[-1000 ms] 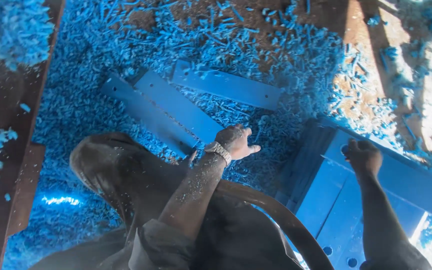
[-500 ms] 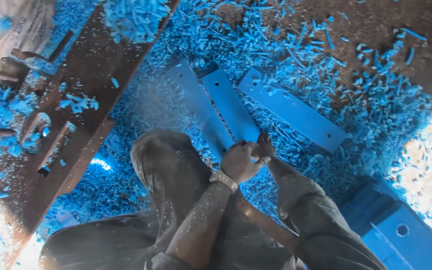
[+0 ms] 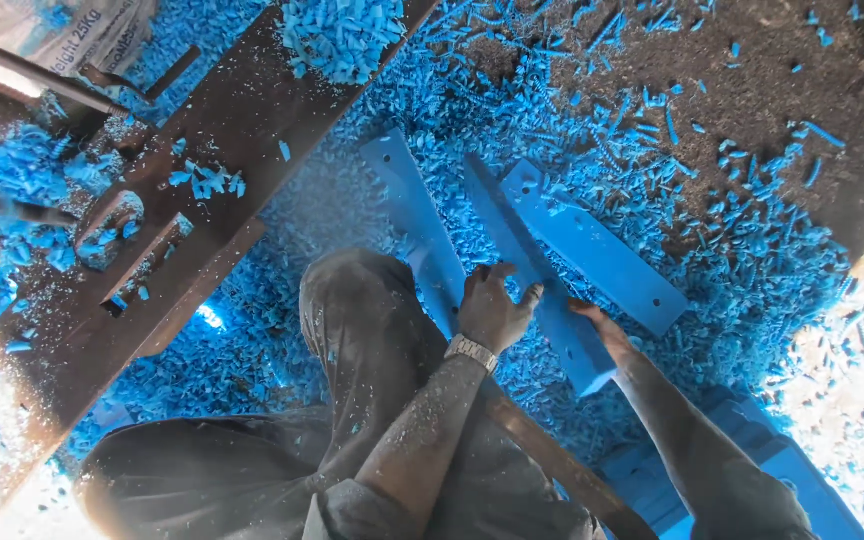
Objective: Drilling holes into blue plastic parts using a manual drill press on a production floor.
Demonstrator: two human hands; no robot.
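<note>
— what is shown at centre frame?
— a blue plastic bar [image 3: 537, 290] is clasped by the left hand [image 3: 490, 312] at its near end; its long axis runs toward the upper left.
— and the other grip?
— the right hand [image 3: 600, 328] is laid open-fingered on the bar's lower right end, amid blue shavings [image 3: 752, 270].

Head camera, steep downward, close over hands [image 3: 542, 315].

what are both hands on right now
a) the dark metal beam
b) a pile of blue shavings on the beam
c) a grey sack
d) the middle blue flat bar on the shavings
d: the left hand and right hand both rest on the middle blue bar, lying among blue shavings.
</note>
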